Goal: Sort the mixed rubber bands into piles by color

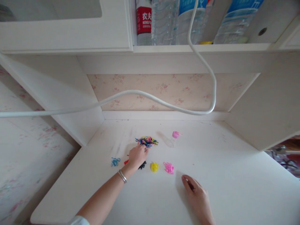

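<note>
The mixed pile (148, 141) meets the left hand (137, 155), whose grip I can't tell; right hand (196, 194), grip narrow, sits apart

White desk (234, 178): I see it holding everything.
Back: mixed rubber band heap (148, 141), pink-capped clear bottle (175, 136).
Front, left to right: blue pile (115, 162), red pile (126, 162), black pile (142, 165), yellow pile (154, 167), pink pile (169, 168).

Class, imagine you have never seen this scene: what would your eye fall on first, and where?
Probably the white cable, which sweeps across the middle of the view and bends up in front of the bottles on the shelf. Next comes the multicoloured pile on the white desk, with the left hand at its near edge. Nearer the viewer, a yellow pile and a pink pile lie left of the right hand.
</note>
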Motion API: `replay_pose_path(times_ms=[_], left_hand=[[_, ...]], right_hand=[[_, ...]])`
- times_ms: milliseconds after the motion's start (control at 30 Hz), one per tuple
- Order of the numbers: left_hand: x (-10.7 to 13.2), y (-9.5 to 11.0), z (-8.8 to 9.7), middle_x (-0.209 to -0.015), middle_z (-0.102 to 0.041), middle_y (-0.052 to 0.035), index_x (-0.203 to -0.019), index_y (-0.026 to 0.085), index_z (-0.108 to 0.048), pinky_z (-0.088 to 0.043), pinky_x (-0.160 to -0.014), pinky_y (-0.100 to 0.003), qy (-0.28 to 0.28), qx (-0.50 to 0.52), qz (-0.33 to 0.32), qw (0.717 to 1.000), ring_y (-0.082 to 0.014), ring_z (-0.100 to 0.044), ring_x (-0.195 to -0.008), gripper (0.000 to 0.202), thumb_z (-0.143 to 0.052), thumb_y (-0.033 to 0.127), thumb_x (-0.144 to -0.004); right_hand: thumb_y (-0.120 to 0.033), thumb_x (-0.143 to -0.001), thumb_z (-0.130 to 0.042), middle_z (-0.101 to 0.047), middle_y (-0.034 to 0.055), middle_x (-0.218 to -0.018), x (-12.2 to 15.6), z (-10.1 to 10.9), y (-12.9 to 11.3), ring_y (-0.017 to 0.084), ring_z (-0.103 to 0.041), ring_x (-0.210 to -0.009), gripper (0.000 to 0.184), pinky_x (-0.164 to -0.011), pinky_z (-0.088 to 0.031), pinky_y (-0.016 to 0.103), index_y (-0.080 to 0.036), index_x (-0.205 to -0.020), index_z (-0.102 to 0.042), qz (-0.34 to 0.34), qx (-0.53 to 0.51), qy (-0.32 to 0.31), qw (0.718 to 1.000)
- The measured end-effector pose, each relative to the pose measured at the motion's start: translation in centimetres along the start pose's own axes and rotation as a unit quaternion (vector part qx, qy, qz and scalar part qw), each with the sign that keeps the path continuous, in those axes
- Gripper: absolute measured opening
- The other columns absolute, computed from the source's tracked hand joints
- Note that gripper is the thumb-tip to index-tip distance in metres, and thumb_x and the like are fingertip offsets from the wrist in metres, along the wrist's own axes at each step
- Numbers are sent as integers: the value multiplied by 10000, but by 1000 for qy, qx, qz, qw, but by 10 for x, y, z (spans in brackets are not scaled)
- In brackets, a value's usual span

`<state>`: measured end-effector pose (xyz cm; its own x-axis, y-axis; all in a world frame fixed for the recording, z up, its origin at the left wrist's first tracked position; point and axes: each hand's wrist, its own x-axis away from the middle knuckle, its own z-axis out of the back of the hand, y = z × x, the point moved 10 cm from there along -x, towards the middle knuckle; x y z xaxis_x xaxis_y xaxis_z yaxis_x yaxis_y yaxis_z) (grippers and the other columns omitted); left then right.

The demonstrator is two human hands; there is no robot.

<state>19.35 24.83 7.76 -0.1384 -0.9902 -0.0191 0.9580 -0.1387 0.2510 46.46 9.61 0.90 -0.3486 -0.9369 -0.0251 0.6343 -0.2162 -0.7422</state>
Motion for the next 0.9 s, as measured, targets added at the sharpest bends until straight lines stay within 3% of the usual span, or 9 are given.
replay_pose_path(times_ms=[200, 433, 900], left_hand=[[-20, 0, -15, -926, -692, -98, -944, 195, -660, -462, -748, -319, -6, -25, 26, 999, -224, -652, -860, 334, -430, 428, -879], [-22, -5, -20, -957, -684, -99, -948, 190, -647, -447, -762, -298, -9, -20, 32, 999, -200, -644, -873, 330, -361, 352, -913], [-21, -27, -2, -903, -710, -53, -877, 216, -669, -410, -686, -233, 6, 75, 27, 997, -156, -637, -808, 397, -339, 431, -923]], right_hand=[[-525, -854, -422, -700, 11, -988, -1, -2, 1, 170, -650, -844, 364, -736, -480, 225, -281, -933, -680, -12, 3, -18, 1000], [-539, -848, -414, -710, 14, -959, -3, -1, 0, 167, -656, -801, 388, -718, -485, 225, -280, -934, -689, -13, 14, -9, 1000], [-537, -843, -408, -712, 8, -946, -2, 0, -4, 154, -655, -751, 383, -676, -471, 216, -292, -929, -690, -21, 31, -20, 999]])
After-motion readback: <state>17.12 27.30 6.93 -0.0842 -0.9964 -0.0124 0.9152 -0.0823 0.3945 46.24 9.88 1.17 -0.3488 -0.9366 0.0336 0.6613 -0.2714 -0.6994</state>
